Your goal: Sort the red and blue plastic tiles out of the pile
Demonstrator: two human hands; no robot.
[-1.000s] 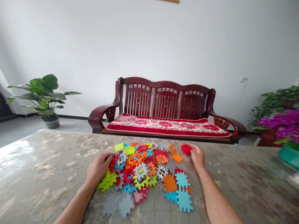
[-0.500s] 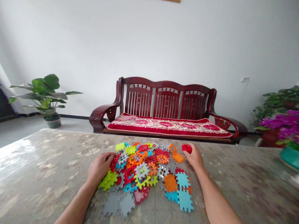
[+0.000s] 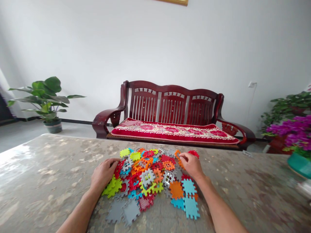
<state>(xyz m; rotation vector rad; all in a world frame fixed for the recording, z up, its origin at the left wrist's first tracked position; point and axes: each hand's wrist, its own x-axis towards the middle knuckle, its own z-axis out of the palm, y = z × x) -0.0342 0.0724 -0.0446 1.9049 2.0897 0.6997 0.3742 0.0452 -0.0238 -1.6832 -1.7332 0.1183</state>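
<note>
A glossy, mottled grey-brown tabletop (image 3: 60,168) fills the lower frame; behind it, at centre, stands a dark red lacquered wooden bench (image 3: 173,105) with slatted back and floral red-and-white cover (image 3: 172,131); a leafy potted plant (image 3: 48,100) stands at left, purple flowers (image 3: 293,131) at right; flat, notch-edged pieces (image 3: 147,178) lie heaped at lower centre; the left hand (image 3: 103,173) rests, fingers curled, at the heap's left edge, grip unclear; the right hand (image 3: 193,165) bends over an orange piece (image 3: 180,164) at upper right of the heap, thumb and forefinger close together, whether pinching anything I cannot tell.
</note>
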